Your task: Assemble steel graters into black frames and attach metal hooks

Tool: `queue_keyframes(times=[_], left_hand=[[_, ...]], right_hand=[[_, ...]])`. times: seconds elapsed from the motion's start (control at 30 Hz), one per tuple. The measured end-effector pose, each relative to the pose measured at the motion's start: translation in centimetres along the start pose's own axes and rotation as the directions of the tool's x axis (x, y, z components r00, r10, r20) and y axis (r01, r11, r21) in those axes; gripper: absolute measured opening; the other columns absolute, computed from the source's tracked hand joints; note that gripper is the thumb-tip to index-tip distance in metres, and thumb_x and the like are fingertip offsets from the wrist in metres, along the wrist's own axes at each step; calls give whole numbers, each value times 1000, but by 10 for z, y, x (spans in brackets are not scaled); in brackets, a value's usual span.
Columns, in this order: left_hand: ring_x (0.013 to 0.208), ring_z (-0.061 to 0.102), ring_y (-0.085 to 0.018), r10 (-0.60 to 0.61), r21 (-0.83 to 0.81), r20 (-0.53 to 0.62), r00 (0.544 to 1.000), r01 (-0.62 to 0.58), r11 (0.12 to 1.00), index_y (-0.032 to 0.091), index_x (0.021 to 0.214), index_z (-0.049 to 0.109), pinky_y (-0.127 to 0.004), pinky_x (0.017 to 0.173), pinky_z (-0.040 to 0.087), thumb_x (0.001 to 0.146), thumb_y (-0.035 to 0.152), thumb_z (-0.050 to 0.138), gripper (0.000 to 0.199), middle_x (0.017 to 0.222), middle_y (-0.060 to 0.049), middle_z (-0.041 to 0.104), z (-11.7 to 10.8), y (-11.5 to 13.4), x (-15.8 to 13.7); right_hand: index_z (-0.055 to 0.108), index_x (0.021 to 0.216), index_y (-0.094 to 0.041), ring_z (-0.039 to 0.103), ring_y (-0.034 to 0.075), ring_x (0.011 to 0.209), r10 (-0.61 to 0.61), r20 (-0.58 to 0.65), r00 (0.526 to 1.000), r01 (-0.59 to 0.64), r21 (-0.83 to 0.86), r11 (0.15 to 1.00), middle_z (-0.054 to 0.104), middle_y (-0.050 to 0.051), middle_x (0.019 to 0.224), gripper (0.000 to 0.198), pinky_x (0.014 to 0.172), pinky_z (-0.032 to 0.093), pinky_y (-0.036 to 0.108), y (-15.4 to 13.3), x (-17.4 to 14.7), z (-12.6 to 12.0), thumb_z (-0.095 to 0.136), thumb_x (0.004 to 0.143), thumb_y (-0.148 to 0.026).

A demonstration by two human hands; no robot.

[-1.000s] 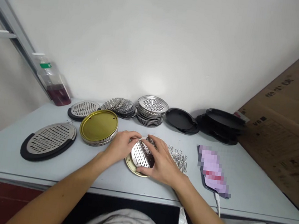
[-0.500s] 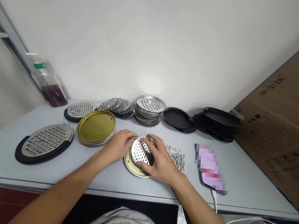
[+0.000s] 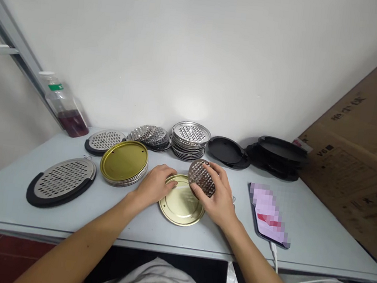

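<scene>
Standing far left by the wall: clear plastic bottle of dark red liquid (image 3: 73, 119), white cap, green label (image 3: 56, 87), its marks too small to read. Next, silver slotted disc with black rim (image 3: 61, 179). Then stack of olive-gold round metal plates (image 3: 124, 161), just beside left hand (image 3: 157, 183).

Left hand: narrow pinch, thumb and fingers on the upper-left rim of a pale gold round metal plate (image 3: 181, 204). Plate lies on the pale grey table (image 3: 5, 193), between both hands.

Round perforated steel disc (image 3: 200, 175) is in right hand (image 3: 219, 195), between thumb and fingers, tilted, over the plate's upper right.

Further right: dark-edged phone (image 3: 270, 214), screen pixelated, unreadable; white cable (image 3: 274, 253) plugged in. Far right: brown cardboard box (image 3: 355, 174), "V6" legible; I can't make out larger characters above it, small print blurred.
</scene>
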State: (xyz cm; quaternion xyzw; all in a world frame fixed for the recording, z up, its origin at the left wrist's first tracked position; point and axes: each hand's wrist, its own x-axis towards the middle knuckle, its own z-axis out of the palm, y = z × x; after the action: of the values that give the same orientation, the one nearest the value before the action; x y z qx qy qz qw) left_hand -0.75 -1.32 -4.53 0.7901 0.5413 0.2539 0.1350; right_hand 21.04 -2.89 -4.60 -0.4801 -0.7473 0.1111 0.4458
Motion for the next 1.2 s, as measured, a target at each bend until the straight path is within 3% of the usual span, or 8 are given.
queue_keyframes(times=[0.17, 0.37, 0.57, 0.73, 0.97, 1.2], left_hand=[[90, 64, -21, -3, 134, 44, 999, -3, 991, 20, 103, 72, -32, 85, 49, 92, 25, 53, 23, 96, -8, 67, 4, -2, 1], [92, 61, -25, 32, 243, 83, 996, -52, 969, 15, 103, 72, -36, 85, 48, 94, 20, 48, 26, 94, -12, 66, 4, 4, -1], [91, 60, -25, 41, 244, 79, 996, -59, 968, 14, 96, 73, -37, 86, 47, 96, 18, 43, 30, 88, -12, 64, 8, 4, -1], [84, 63, -20, -1, 148, 33, 999, -4, 989, 17, 94, 75, -31, 81, 48, 94, 19, 48, 27, 87, -9, 66, 9, 0, 0], [85, 66, -19, -56, -9, -18, 998, 56, 998, 22, 96, 77, -29, 81, 48, 89, 21, 57, 22, 91, -6, 72, 7, -9, 2], [91, 69, -20, -115, -118, -18, 993, 113, 987, 22, 101, 76, -27, 81, 50, 91, 24, 50, 27, 100, -3, 76, 4, -16, 6]], right_hand=[[52, 131, -25, 44, 29, 130, 63, -150, 987, -55, 53, 997, 49, 12, 136, 48, 110, 37, 52, 3, 2, -6, 62, 87, -41], [52, 131, -26, 45, 29, 130, 148, -155, 977, -125, 148, 981, 49, 12, 138, 46, 103, 44, 50, 6, 2, -7, 60, 89, -42], [54, 130, -25, 45, 28, 130, 136, -148, 980, -117, 130, 985, 49, 12, 137, 45, 103, 43, 50, 4, 3, -5, 60, 88, -43], [56, 127, -22, 48, 28, 126, 86, -139, 987, -75, 86, 993, 52, 13, 133, 47, 107, 40, 50, 4, 4, -4, 63, 86, -43], [52, 133, -23, 43, 29, 131, -21, 36, 999, 22, -29, 999, 44, 14, 141, 56, 109, 38, 49, 1, -2, 1, 66, 83, -45], [53, 132, -21, 35, 34, 134, -143, 252, 957, 183, -142, 973, 40, 16, 142, 60, 110, 35, 53, -8, -3, 10, 71, 78, -41]])
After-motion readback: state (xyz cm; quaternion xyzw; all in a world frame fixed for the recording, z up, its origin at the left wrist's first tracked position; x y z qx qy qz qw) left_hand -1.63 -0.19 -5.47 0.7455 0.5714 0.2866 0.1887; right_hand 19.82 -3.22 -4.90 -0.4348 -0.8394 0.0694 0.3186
